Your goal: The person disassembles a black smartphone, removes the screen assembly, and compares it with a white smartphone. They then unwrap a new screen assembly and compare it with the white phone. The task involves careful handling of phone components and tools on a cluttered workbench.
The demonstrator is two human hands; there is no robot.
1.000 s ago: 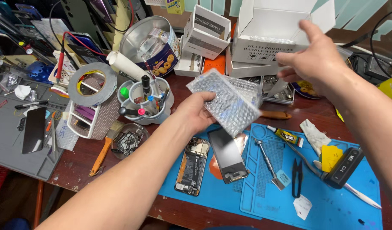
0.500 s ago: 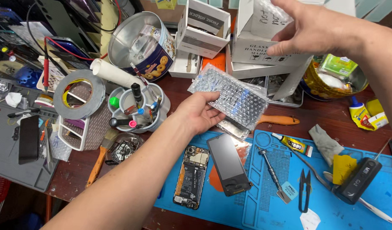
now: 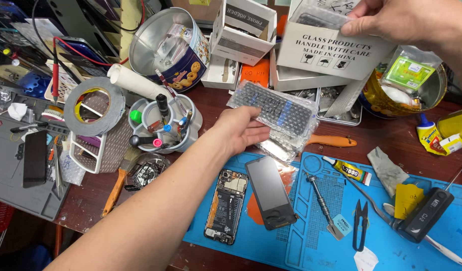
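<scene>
A: Bubble-wrap pouch point(image 3: 278, 108), whereabouts?

B: Held up in left hand point(image 3: 241, 131), gripped at near edge w/ fingers underneath. Hung above desk point(image 3: 391, 135), over far edge of blue mat point(image 3: 316, 241), not touching either.

A: Right hand point(image 3: 391, 20)?

B: Raised higher, well apart, off to the right. Pinched shut on a clear plastic packet point(image 3: 319, 15), right at top of white cardboard box point(image 3: 331, 52). Couldn't tell: inside box rim or just in front.

A: Step in hand, prob?

B: Looked like mid-handling of wrapped parts. One packet per hand, neither set down.

A: Next move, called for what?

B: Judged only: light grip, given floppy pouch & prob fragile contents. Needed a hand freed before anything else, w/ both full. Needed care over free space too. Spotted black screen panel point(image 3: 270, 193) & opened phone point(image 3: 226, 206) flat on mat, just below left hand.
</scene>
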